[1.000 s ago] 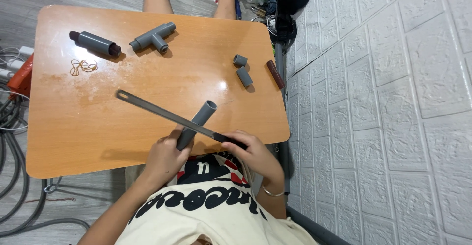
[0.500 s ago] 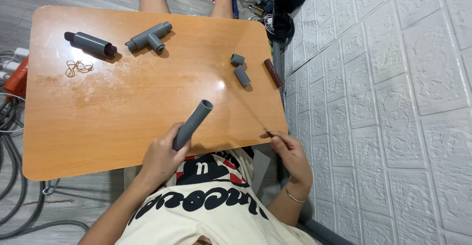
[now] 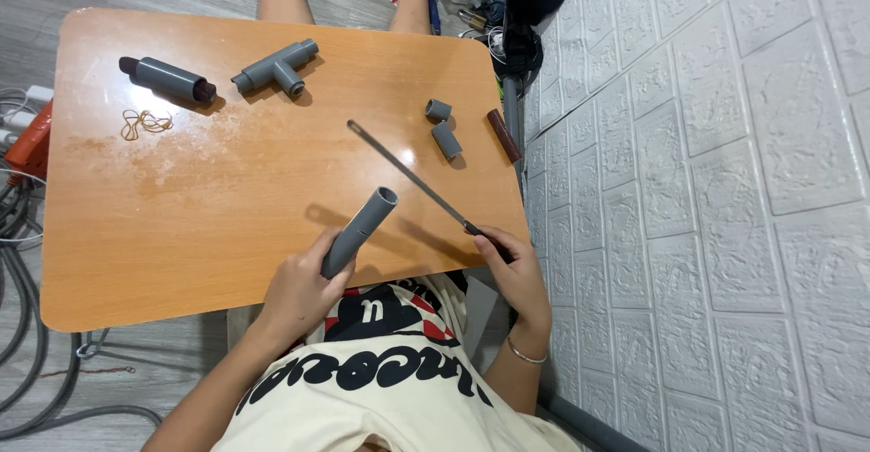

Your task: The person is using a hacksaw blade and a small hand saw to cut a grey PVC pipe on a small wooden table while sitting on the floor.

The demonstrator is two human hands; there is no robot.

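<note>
Left hand (image 3: 294, 293) fingers clenched round grey pipe (image 3: 361, 231): prob. light, stiff, slick; grip low end. Right hand (image 3: 515, 275) grasping thin file (image 3: 412, 179).

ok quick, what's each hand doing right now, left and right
Left hand: closed around the lower end of the grey pipe.
Right hand: closed on the handle of the long thin file, blade angled out over the table.

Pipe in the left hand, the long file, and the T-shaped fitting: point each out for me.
Pipe (image 3: 364, 226): head view, middle of its grey body above the fingers.
File (image 3: 408, 173): head view, midway along the thin blade.
T-shaped fitting (image 3: 272, 67): head view, on the junction of its arms.
</note>
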